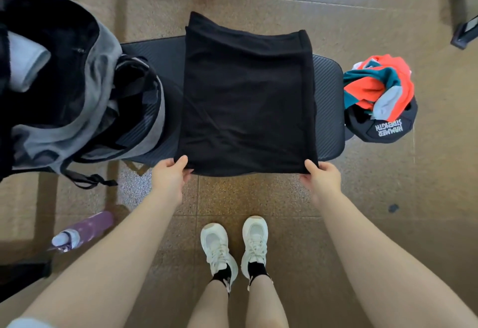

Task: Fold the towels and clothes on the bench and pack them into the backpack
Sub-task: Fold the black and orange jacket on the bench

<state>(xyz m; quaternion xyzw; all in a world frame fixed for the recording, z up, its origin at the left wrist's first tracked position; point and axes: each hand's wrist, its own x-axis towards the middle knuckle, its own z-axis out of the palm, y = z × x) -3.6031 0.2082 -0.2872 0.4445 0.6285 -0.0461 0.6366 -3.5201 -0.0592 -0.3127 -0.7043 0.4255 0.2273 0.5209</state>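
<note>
A black towel [245,100] lies folded flat across the black bench [328,110], its far edge hanging over the back. My left hand [170,175] pinches its near left corner and my right hand [320,176] pinches its near right corner at the bench's front edge. An open grey and black backpack [103,89] stands on the left end of the bench, with a white rolled item [28,61] inside. A crumpled orange, teal and white garment [377,84] lies in a heap past the bench's right end.
The orange garment rests on a black weight plate [388,128] with white lettering. A purple water bottle [82,229] lies on the tiled floor at the left. My white shoes [235,245] stand just in front of the bench. Dark equipment sits at the far right.
</note>
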